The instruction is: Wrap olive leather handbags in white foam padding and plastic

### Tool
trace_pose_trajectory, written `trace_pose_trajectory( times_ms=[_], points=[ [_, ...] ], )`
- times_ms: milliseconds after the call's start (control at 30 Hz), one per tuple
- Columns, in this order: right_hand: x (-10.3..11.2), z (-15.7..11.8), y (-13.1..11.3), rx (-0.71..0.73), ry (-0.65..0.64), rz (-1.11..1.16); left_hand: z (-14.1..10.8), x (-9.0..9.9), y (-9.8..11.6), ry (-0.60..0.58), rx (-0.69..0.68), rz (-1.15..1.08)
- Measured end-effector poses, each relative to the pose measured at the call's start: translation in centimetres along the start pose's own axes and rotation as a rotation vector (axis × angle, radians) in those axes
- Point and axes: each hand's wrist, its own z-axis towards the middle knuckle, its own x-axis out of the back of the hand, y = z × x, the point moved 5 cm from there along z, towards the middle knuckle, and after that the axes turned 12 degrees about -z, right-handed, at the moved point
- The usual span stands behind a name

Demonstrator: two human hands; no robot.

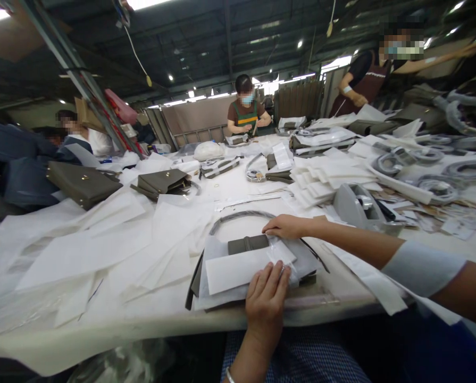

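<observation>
A dark olive bag (196, 276) lies near the table's front edge, mostly covered by thin white paper. Its wrapped handle (238, 214) arches behind it. On top are an olive strap piece (248, 244) and a folded white sheet (232, 270). My left hand (266, 292) lies on the right part of this sheet, fingers stretched and slightly apart over clear plastic. My right hand (287, 226) is at the right end of the strap piece, its fingers closed at the plastic there; what they grip is too small to make out.
White sheets (90, 250) spread over the left side. Two olive bags (161, 182) stand behind them. A tape dispenser (357, 205), stacked white paper (321, 175) and coiled wrapped handles (437, 189) lie right. People work across the table (222, 187).
</observation>
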Motion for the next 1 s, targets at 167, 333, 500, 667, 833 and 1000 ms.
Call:
trace_pose_trajectory(
  times_ms=[167, 333, 500, 667, 833, 1000],
  points=[
    [-0.7, 0.8, 0.7, -0.015, -0.112, 0.092, -0.2, -0.2, 0.0, 0.001, 0.005, 0.011],
    [-1.9, 2.3, 2.1, -0.047, -0.192, 0.231, -0.3, -0.2, -0.1, -0.005, 0.024, 0.004],
    [-2.5, 3.0, 2.9, -0.057, -0.201, 0.324, -0.2, -0.1, 0.0, 0.008, 0.022, -0.005],
    [-1.3, 2.5, 2.2, -0.085, -0.035, 0.259, -0.1, -0.1, 0.1, 0.041, 0.011, -0.005],
    [0.1, -0.4, -0.4, -0.133, 0.175, 0.103, -0.4, -0.2, -0.1, 0.032, 0.023, -0.011],
    [-1.3, -3.6, -3.2, -0.052, 0.261, -0.130, -0.3, -0.3, 0.0, -0.029, 0.038, -0.034]
  ],
)
